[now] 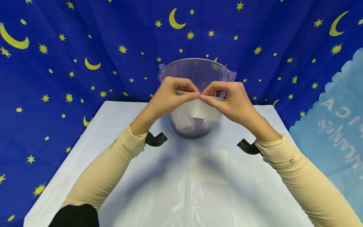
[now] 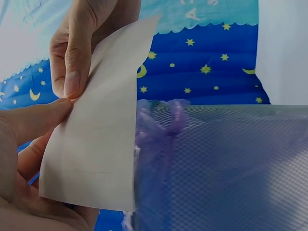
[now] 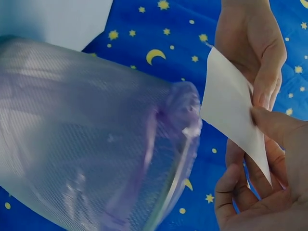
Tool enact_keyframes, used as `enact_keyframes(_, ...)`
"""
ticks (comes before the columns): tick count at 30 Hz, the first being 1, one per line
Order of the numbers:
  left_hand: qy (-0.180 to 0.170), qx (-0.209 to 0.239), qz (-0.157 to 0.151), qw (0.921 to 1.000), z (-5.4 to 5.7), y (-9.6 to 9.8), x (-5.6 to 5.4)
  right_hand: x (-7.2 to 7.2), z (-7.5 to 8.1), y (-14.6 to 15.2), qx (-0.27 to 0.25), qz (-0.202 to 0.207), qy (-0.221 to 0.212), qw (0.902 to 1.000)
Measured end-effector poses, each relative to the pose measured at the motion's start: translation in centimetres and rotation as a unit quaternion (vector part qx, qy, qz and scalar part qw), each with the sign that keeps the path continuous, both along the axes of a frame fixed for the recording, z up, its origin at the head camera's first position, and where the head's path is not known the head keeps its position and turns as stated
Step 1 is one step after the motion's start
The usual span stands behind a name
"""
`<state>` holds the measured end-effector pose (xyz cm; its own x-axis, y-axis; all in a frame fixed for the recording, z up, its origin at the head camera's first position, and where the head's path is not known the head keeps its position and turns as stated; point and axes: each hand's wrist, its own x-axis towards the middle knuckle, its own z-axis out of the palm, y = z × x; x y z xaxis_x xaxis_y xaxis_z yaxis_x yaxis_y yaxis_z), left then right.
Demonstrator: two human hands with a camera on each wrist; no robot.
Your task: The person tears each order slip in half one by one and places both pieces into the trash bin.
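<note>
A small sheet of white paper (image 1: 195, 109) is pinched along its upper edge by both hands. My left hand (image 1: 173, 93) and my right hand (image 1: 228, 96) meet at the thumb tips, close to the middle of that edge. The sheet (image 2: 103, 125) hangs slightly curved in the left wrist view. In the right wrist view the paper (image 3: 233, 103) spans between the two hands. Just beyond and below them stands a mesh wastebasket (image 1: 191, 127), lined with a thin purple plastic bag (image 1: 195, 71) folded over its rim. The paper and hands hide part of the basket's front.
The basket stands near the back edge of a white table (image 1: 136, 189). A pale rectangular sheet with faint lines (image 1: 210, 165) lies flat in front of it. A blue curtain with moons and stars (image 1: 127, 31) rises behind, and a light blue cloth (image 1: 334, 135) hangs at the right.
</note>
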<state>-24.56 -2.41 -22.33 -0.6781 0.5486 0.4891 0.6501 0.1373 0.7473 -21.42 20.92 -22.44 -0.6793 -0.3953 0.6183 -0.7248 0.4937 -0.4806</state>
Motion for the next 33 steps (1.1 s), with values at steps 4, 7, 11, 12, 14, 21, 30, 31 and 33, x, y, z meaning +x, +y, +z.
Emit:
enact_keyframes(4, 0.002, 0.013, 0.008, 0.9999, 1.0, 0.1, -0.3, -0.3, 1.4, -0.1, 0.004, -0.005, 0.003, 1.0000)
enact_keyframes(7, 0.005, 0.024, 0.013, 0.9996, 1.7, 0.1, -0.5, -0.6, 2.2, -0.1, 0.006, -0.008, 0.010, 0.9999)
enact_keyframes(11, 0.014, 0.030, 0.021, 0.9992, 2.6, 0.2, -0.8, -1.1, 3.1, -0.2, 0.003, -0.016, 0.024, 0.9996)
enact_keyframes(12, 0.018, 0.028, 0.025, 0.9991, 2.7, 0.3, -0.9, -1.2, 3.3, -0.2, 0.002, -0.018, 0.026, 0.9995)
enact_keyframes(14, 0.024, 0.023, 0.032, 0.9989, 3.0, 0.3, -1.1, -1.4, 3.6, -0.2, 0.002, -0.021, 0.029, 0.9994)
enact_keyframes(21, 0.030, 0.023, 0.046, 0.9982, 3.7, 0.2, -2.0, -2.3, 4.4, -0.5, 0.013, -0.036, 0.034, 0.9987)
enact_keyframes(30, 0.006, 0.033, 0.061, 0.9976, 4.6, 0.4, -4.1, -4.2, 5.8, -0.8, 0.038, -0.055, 0.028, 0.9974)
enact_keyframes(31, 0.002, 0.032, 0.059, 0.9978, 4.8, 0.4, -4.3, -4.4, 6.0, -0.7, 0.040, -0.059, 0.023, 0.9972)
enact_keyframes(33, -0.006, 0.031, 0.056, 0.9979, 5.1, 0.6, -4.8, -4.8, 6.3, -0.6, 0.042, -0.067, 0.015, 0.9968)
